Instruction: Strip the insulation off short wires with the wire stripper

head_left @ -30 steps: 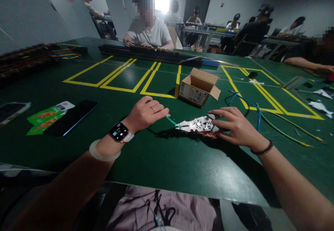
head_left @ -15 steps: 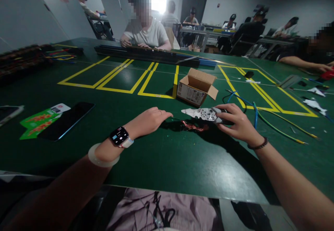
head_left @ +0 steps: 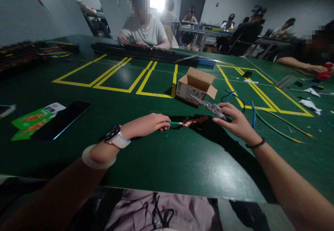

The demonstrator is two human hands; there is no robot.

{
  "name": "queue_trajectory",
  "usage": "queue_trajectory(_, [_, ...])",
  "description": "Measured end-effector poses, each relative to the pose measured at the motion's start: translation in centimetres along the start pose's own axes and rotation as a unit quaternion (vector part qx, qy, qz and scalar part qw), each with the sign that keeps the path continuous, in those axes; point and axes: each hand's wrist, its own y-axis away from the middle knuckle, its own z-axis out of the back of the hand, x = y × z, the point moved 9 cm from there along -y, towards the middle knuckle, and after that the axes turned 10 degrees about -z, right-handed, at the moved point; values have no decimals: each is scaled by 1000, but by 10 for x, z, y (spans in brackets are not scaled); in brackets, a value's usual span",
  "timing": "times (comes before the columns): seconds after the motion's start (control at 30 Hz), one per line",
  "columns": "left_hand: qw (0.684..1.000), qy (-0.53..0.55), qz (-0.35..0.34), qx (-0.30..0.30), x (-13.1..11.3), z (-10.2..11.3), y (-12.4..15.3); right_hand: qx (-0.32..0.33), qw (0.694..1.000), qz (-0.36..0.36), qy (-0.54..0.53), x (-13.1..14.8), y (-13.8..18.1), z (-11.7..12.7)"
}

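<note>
Between its fingers my left hand pinches a short green wire. Frayed bare copper strands spread from the wire's right end, low over the table. My right hand is wrapped around the grey handles of a wire stripper, its silver jaws pointing up and left towards the cardboard box. The stripper stays apart from the copper. Part of its handles is hidden by my fingers.
A phone lies on a green packet at left. Blue wire and green-yellow wires lie at right. Yellow tape marks the green table. A person sits opposite, behind long dark strips.
My left hand has closed on the green wire, lifting its copper end slightly. The wire stripper in my right hand has tilted, its tip now higher.
</note>
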Motion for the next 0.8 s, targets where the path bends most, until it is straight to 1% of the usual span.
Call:
queue_trajectory(0.1, [998,-45,-23,-25,-7,6,-1,19,1000,20,8,3,1,-3])
queue_trajectory(0.2, [985,-137,-68,-74,-18,16,-1,14,999,37,22,8,3,-1])
queue_trajectory(0.3, [957,-248,-92,-116,-27,24,1,-21,998,41,52,14,5,5])
queue_trajectory(0.37, [934,-316,-86,-146,-31,29,4,-57,995,36,69,17,7,8])
queue_trajectory(0.43, [914,-358,-75,-176,-34,33,6,-82,994,26,69,19,8,9])
queue_trajectory(0.53, [905,-350,-65,-231,-38,36,11,-83,996,-16,28,18,10,1])
queue_trajectory(0.6, [909,-292,-45,-293,-36,42,16,-56,996,-68,-27,14,9,-8])
queue_trajectory(0.63, [913,-244,-33,-324,-34,45,19,-31,992,-98,-67,11,10,-14])
queue_trajectory(0.67, [922,-187,-14,-340,-28,46,20,7,984,-132,-118,8,11,-22])
queue_trajectory(0.7, [927,-132,5,-351,-23,45,21,58,968,-160,-182,7,13,-33])
queue_trajectory(0.73, [932,-82,20,-354,-18,44,21,121,941,-189,-254,7,16,-46])
queue_trajectory(0.77, [938,-39,30,-344,-15,41,19,173,901,-218,-334,10,22,-57])
queue_trajectory(0.8, [941,-10,36,-337,-13,38,17,220,851,-239,-412,15,27,-67])
